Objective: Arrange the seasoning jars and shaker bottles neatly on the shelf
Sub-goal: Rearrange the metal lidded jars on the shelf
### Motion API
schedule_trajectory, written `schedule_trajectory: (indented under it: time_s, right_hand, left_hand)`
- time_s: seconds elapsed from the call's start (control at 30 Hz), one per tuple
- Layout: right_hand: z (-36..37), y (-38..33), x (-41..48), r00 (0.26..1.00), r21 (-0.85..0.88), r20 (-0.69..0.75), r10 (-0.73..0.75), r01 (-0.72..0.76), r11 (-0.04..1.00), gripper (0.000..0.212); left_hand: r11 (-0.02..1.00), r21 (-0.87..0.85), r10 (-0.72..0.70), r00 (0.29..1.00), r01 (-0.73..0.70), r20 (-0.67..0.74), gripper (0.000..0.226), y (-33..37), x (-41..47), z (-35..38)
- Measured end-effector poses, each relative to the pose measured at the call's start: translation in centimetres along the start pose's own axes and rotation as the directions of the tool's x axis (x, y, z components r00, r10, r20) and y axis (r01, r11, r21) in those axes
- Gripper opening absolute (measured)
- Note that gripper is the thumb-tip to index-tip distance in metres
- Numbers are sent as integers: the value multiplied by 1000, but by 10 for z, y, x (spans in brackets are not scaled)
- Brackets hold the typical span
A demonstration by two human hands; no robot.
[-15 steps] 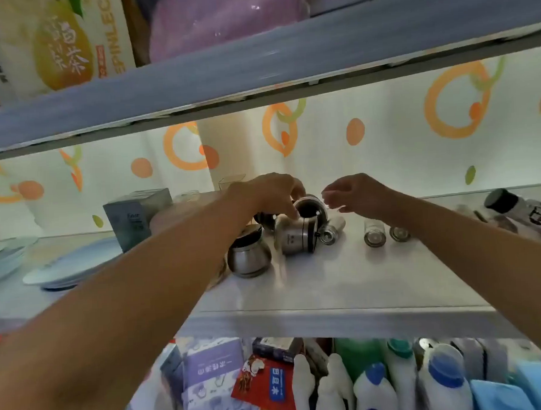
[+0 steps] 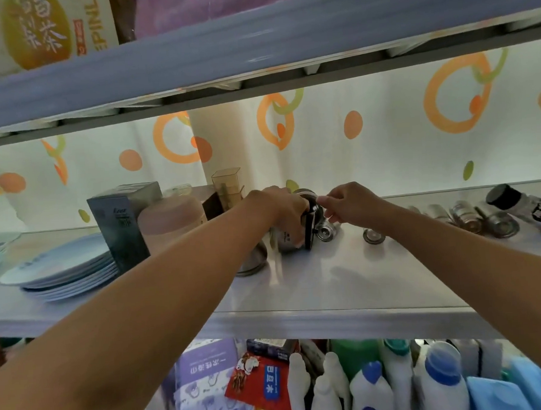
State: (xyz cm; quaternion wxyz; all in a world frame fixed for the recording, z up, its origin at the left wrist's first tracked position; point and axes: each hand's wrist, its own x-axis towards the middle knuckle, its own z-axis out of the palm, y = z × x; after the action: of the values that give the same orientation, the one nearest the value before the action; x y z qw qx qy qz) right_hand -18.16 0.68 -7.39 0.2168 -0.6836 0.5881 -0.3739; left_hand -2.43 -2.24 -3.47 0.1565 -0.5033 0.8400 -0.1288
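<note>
The long white shelf board carried everything, with a stack of pale blue round plates at its left end. Beside the plates stood a dark grey cardboard box and a pink translucent plastic tub.

Both bare arms reached to the middle of the shelf. The left hand had its fingers curled down over a squat stainless-steel seasoning jar with a black rim, gripping it. That jar lay on its side on the board, its rim facing right. The right hand was just beside it with curled fingers, thumb and fingertips drawn together near the black rim; whether they pinched anything could not be told.

A small steel shaker bottle lay on its side right against the jar, under the right hand. Near it lay 1 more small shaker. Further right lay a cluster of similar steel-capped shakers, all toppled, and a white bottle with a black cap.
</note>
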Motion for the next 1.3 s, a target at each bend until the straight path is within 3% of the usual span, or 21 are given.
schedule_trajectory:
  time_s: [0.13,0.27,0.37,0.57,0.73,0.83,0.97,1.13,1.3]
  right_hand:
    - [5,1,-2,1000,-41,-20,-12,11,999,52]
    - [8,0,-2,999,-50,-29,-18,16,999,47]
    - [8,-4,-5,1000,-61,-17,-4,3,998,39]
    - [7,-13,-9,999,-102,18,47,-45,994,54]
    - [-1,-31,-6,990,38,104,94,-98,994,64]
    - [-7,-46,-12,969,67,227,100,-118,991,62]
    - [-3,-63,-22,981,-8,176,83,-82,997,70]
    - [5,-71,-32,987,-216,149,57,-24,976,63]
    - [13,-76,-39,989,-275,148,31,11,961,44]
  left_hand:
    - [998,65,-12,999,15,-37,56,2,1,7]
    - [995,92,37,994,-28,-101,57,11,-6,10]
    - [999,42,22,987,-16,-159,56,14,-10,14]
    - [977,-202,-130,938,66,-321,55,18,-27,17]
    - [842,-529,-396,786,104,-475,60,31,-45,30]
    - [699,-709,-551,699,90,-455,68,42,-48,42]
    - [493,-869,-637,701,50,-321,77,58,-51,51]
    - [302,-953,-695,685,4,-217,79,71,-58,60]
    - [216,-974,-685,700,-70,-202,72,75,-65,68]
